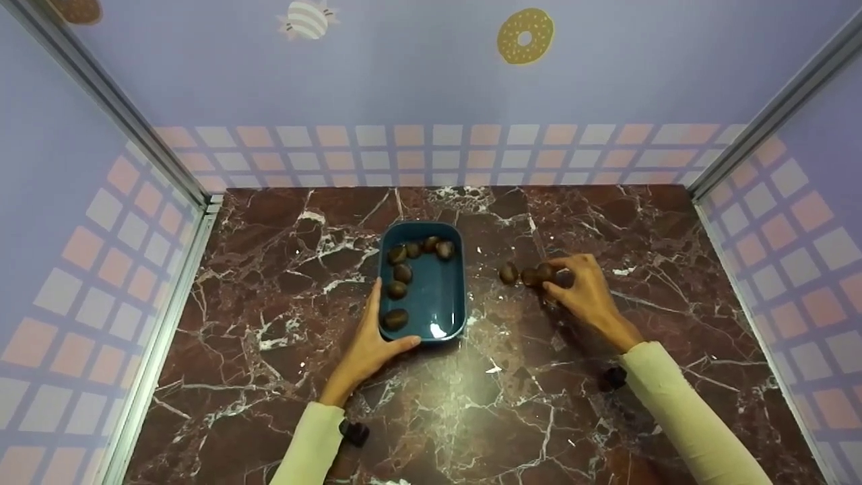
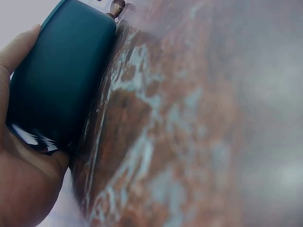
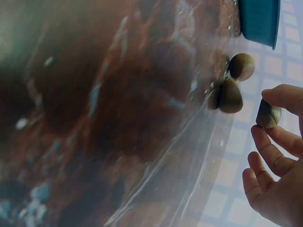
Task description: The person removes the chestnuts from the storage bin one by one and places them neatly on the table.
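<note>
Chestnuts, six of them (image 1: 404, 273), lie inside teal rectangular tray (image 1: 444, 303) at centre of marble table (image 1: 269, 377), mostly along its left and far side. Left hand (image 1: 369, 343) grips tray's near-left corner, thumb curled along near wall, fingers up the left side. Right hand (image 1: 587, 291), right of tray, pinches one chestnut (image 3: 268, 115) between thumb and fingertips, lifted just off table per right wrist view. Two loose chestnuts (image 1: 518, 274) sit on table just left of that hand, between it and tray, close together.
</note>
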Motion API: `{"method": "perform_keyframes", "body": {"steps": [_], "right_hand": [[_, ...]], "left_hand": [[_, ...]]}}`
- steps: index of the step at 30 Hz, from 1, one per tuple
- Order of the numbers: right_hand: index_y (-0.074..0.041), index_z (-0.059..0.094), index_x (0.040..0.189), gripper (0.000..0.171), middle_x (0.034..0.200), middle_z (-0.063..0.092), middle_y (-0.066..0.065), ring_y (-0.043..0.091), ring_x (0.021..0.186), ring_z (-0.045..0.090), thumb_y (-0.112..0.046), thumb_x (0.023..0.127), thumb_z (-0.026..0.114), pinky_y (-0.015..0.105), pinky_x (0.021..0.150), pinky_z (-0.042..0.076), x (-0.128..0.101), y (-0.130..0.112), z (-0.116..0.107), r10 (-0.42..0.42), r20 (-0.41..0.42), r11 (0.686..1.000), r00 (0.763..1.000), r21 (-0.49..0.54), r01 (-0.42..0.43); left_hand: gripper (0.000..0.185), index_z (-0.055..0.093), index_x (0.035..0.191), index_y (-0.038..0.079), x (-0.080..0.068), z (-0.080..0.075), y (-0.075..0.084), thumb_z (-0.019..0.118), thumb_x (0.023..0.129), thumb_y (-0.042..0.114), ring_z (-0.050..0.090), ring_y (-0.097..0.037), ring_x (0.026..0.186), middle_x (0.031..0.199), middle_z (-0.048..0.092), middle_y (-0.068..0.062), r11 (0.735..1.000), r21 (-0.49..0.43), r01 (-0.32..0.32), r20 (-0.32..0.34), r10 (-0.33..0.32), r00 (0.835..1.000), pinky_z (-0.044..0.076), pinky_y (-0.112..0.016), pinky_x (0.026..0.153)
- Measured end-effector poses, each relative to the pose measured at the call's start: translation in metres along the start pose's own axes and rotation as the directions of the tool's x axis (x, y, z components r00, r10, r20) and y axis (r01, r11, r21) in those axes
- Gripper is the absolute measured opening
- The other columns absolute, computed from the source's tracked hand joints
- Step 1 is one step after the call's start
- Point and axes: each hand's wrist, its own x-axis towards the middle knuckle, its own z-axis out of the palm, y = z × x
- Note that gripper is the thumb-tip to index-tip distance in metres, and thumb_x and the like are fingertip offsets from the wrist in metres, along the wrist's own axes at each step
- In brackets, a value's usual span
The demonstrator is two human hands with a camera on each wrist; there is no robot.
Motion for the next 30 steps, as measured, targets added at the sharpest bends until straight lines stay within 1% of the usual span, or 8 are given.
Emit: {"method": "perform_keyframes", "body": {"steps": [6,11,18,25,30], "right_hand": [[0.007,0.077,0.125,0.042,0.120,0.076,0.026,0.046,0.119,0.059,-0.003,0.086,0.091,0.061,0.105,0.046,-0.002,0.014,-0.002,0.036,0.002,0.999,0.999,-0.037,-0.036],[0.006,0.077,0.127,0.044,0.123,0.074,0.028,0.046,0.121,0.058,-0.005,0.087,0.090,0.062,0.106,0.045,-0.005,0.026,-0.001,0.082,0.010,0.996,0.997,-0.045,-0.082],[0.006,0.077,0.128,0.045,0.119,0.077,0.025,0.047,0.119,0.060,-0.003,0.086,0.089,0.060,0.106,0.045,-0.008,0.036,0.003,0.048,0.013,0.998,0.999,-0.052,-0.047],[0.005,0.078,0.126,0.043,0.118,0.078,0.025,0.046,0.117,0.060,-0.003,0.086,0.089,0.059,0.105,0.045,-0.009,0.040,0.004,0.056,0.018,0.997,0.998,-0.061,-0.054],[0.005,0.078,0.125,0.042,0.117,0.078,0.025,0.047,0.116,0.060,-0.002,0.085,0.089,0.059,0.104,0.045,-0.008,0.041,0.005,0.049,0.015,0.997,0.999,-0.060,-0.048]], "left_hand": [[0.133,0.004,0.180,0.020,0.000,0.000,-0.001,0.098,0.086,0.035,0.005,-0.037,0.170,0.185,0.001,-0.013,1.000,-0.011,0.001,0.001,-0.001,1.000,0.010,-0.065,0.133],[0.130,0.004,0.180,0.021,0.000,0.000,-0.001,0.096,0.088,0.032,0.005,-0.036,0.170,0.185,0.000,-0.012,0.999,-0.033,0.007,0.007,-0.007,1.000,0.011,-0.066,0.133],[0.131,0.005,0.180,0.023,0.000,0.000,0.000,0.096,0.087,0.032,0.005,-0.037,0.170,0.185,0.002,-0.014,1.000,-0.023,0.012,0.008,-0.012,1.000,0.011,-0.066,0.133],[0.132,0.004,0.180,0.024,-0.001,-0.001,0.000,0.097,0.087,0.038,0.004,-0.039,0.169,0.185,0.002,-0.015,1.000,-0.006,0.016,0.008,-0.016,1.000,0.011,-0.068,0.132],[0.133,0.005,0.180,0.024,0.000,-0.001,-0.001,0.097,0.086,0.038,0.005,-0.039,0.169,0.185,0.003,-0.015,1.000,0.006,0.005,0.007,-0.005,1.000,0.011,-0.067,0.132]]}}
